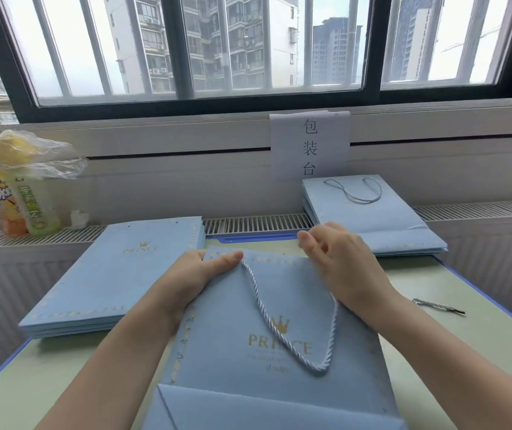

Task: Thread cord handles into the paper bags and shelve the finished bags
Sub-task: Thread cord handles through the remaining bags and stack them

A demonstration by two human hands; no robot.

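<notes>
Both of my hands are at the top edge of the flat blue paper bag [279, 311] lying in front of me on the table [453, 336]. My left hand [199, 274] holds the bag's upper left corner, thumb stretched flat along the rim on top and the fingers tucked under the paper. My right hand [338, 259] hovers over the upper right part of the rim with its fingers curled; I cannot tell for certain whether they pinch the cord end there. Between my hands the twisted pale cord handle [279, 333] hangs down in a loop across the bag's printed face, starting just beside my left thumb tip and running up under my right palm.

Left of my left hand sits a stack of unthreaded bags [109, 274], flat, holes along the far edge. Beyond my right hand, by the vent grille, lies a stack of finished bags [372, 225] with a cord loop on top. Right of my right wrist a loose cord [438, 306] rests on the table. Far beyond my left hand stand two drink bottles [22, 200] under a plastic wrapper.
</notes>
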